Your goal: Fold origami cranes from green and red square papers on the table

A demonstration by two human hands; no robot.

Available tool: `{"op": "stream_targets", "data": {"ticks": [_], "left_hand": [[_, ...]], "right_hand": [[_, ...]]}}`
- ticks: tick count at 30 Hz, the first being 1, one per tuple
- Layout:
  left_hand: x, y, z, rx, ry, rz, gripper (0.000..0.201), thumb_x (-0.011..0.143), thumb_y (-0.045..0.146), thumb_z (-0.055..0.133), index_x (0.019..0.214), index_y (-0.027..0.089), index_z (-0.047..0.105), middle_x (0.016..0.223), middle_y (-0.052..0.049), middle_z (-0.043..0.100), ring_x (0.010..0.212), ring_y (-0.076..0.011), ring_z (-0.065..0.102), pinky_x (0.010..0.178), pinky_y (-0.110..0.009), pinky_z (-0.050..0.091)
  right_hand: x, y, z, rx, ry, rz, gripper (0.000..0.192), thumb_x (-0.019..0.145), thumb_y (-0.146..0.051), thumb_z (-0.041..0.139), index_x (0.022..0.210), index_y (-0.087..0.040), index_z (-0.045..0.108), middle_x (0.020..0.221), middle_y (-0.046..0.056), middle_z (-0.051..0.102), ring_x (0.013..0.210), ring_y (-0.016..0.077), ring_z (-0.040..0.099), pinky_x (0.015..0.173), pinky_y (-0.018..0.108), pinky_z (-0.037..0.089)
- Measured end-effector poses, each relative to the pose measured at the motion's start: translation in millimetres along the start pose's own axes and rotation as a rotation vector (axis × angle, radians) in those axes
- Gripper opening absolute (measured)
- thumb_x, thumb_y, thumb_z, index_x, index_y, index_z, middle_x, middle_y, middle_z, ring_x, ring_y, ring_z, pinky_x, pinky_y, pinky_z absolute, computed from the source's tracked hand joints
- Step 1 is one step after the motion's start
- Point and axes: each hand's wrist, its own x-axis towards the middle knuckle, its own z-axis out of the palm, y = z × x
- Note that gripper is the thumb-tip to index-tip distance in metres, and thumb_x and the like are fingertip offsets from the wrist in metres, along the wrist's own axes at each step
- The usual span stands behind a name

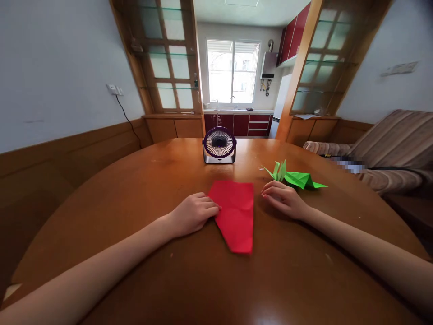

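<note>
A folded sheet of red origami paper (235, 212) lies on the table, its lower left corner slanted and faint creases across it. My left hand (196, 212) is closed at the paper's left edge, fingertips on it; the thumb is partly hidden. To the right of the paper, apart from it, my right hand (282, 199) rests on the table with loosely curled fingers and a gap between thumb and fingers. Nothing shows in it. Just behind that hand are a light green folded paper figure (279, 171) and a brighter green folded paper piece (301, 179).
The brown wooden table (142, 280) has a rounded edge. A small purple desk fan (219, 144) stands at its far side. A striped sofa (382, 144) is at the right. Beyond are glass-shelved cabinets (172, 58) and a kitchen window (233, 70).
</note>
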Motion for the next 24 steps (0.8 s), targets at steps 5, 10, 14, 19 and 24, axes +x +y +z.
{"op": "stream_targets", "data": {"ticks": [5,10,14,19,24], "left_hand": [[-8.1,-14.4,6.2,-0.349,0.063,-0.099,0.023,0.087,0.008,0.040,0.076,0.019,0.057,0.098,-0.004,0.072,0.099,-0.0153,0.067,0.084,-0.027,0.052],[-4.8,-20.1,13.4,-0.506,0.091,-0.126,0.024,0.083,0.004,0.039,0.076,0.017,0.058,0.098,-0.006,0.069,0.098,-0.0149,0.066,0.088,-0.030,0.053],[-3.9,-14.8,9.0,-0.470,0.056,-0.131,0.019,0.087,0.012,0.045,0.089,0.017,0.063,0.100,-0.007,0.067,0.100,-0.0168,0.064,0.089,-0.032,0.051],[-3.2,-10.1,4.1,-0.283,-0.022,-0.072,0.023,0.092,0.028,0.049,0.105,0.019,0.065,0.110,-0.010,0.064,0.101,-0.0195,0.062,0.089,-0.032,0.049],[-2.8,-10.3,4.2,-0.198,-0.039,-0.044,0.025,0.094,0.031,0.047,0.105,0.020,0.066,0.110,-0.010,0.064,0.101,-0.0206,0.062,0.089,-0.033,0.048]], "right_hand": [[10.5,-1.0,14.3,0.047,0.019,0.144,0.016,0.094,-0.028,0.050,0.095,-0.018,0.062,0.094,0.008,0.063,0.084,0.0177,0.060,0.078,0.033,0.049],[31.1,1.1,36.6,0.040,-0.017,0.328,0.024,0.093,-0.032,0.051,0.106,-0.014,0.062,0.091,0.007,0.062,0.074,0.0146,0.057,0.069,0.029,0.048],[59.0,4.8,43.9,-0.036,-0.156,0.378,0.025,0.089,-0.035,0.056,0.096,-0.013,0.065,0.093,0.009,0.063,0.076,0.0161,0.058,0.073,0.031,0.046],[93.6,7.6,37.4,-0.042,-0.459,0.483,0.036,0.070,-0.041,0.075,0.091,-0.014,0.063,0.084,0.005,0.064,0.073,0.0179,0.058,0.060,0.027,0.043],[110.2,8.2,31.6,-0.002,-0.648,0.521,0.036,0.061,-0.043,0.079,0.077,-0.017,0.060,0.077,0.003,0.063,0.064,0.0162,0.055,0.054,0.026,0.038]]}}
